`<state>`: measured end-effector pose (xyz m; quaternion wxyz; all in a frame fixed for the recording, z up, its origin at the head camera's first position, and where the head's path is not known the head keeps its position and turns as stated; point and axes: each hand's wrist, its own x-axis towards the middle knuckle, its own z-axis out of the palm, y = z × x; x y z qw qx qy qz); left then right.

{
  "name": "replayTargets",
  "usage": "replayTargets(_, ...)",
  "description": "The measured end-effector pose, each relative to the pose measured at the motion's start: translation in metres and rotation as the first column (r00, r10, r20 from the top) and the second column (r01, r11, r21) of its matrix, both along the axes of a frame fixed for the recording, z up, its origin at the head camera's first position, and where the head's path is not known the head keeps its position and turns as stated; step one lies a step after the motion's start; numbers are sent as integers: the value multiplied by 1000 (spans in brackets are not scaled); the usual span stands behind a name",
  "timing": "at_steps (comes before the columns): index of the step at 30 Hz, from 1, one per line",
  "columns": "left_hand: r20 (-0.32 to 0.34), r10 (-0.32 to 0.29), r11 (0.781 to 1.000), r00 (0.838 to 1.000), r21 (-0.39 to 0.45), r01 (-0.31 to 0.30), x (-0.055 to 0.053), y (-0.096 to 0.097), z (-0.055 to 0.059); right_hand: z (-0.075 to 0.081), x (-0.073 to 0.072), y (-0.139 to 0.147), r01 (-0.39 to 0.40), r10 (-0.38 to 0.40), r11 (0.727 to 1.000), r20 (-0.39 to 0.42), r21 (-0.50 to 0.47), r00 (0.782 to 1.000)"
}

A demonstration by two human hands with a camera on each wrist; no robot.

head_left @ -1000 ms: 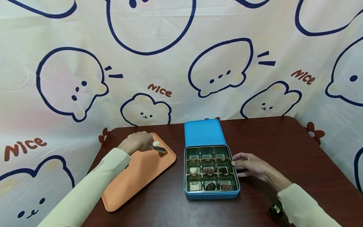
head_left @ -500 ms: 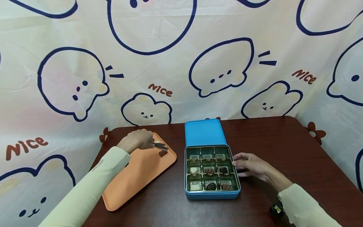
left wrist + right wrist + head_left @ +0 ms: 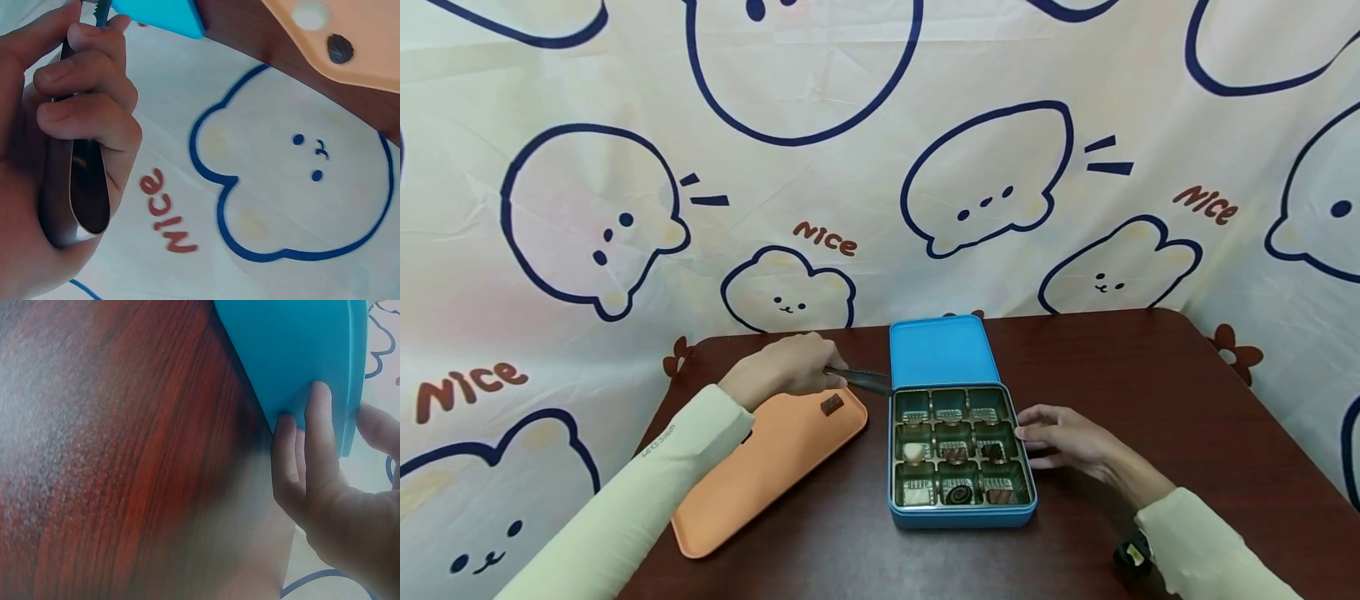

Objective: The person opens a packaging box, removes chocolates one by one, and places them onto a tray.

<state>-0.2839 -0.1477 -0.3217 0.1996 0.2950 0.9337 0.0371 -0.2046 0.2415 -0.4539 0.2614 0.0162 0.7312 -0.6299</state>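
My left hand (image 3: 793, 365) grips metal tongs (image 3: 868, 381) by the handle, with fingers wrapped round it. Their tips reach the far left corner of a blue tin (image 3: 961, 518); what sits between them is hidden from view. The tin has gold compartments, some holding chocolates: a white one (image 3: 913, 452), brown ones and a dark swirled one (image 3: 958, 494). My right hand (image 3: 1063, 437) rests on the tin's right side, long fingers (image 3: 319, 412) extended along the wall and thumb by the rim. A brown chocolate (image 3: 832, 405) lies on the orange tray (image 3: 737, 492).
The tin's lid (image 3: 942, 350) stands open behind it. In the left wrist view a white piece (image 3: 310, 14) and a dark piece (image 3: 340, 49) lie on the tray. A printed cloth (image 3: 865, 167) hangs behind the brown table (image 3: 1112, 375).
My left hand has lifted the tongs off the tray, away from the brown chocolate, and swung them right to the tin's corner. The right hand stays put on the tin.
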Motion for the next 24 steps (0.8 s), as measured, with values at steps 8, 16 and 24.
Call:
replayTargets(8, 49, -29, 1000, 998, -6, 29, 18, 21, -1, 0, 0, 0, -5, 5, 1000, 1, -6, 1000)
replayTargets(16, 7, -125, 990, 992, -57, 125, 29, 37, -8, -2, -1, 1, -10, 10, 1000, -1, -13, 1000)
replayTargets(24, -4, -123, 987, 992, -101, 122, 41, 50, -12, -1, 0, 1, 2, -1, 1000, 5, -7, 1000)
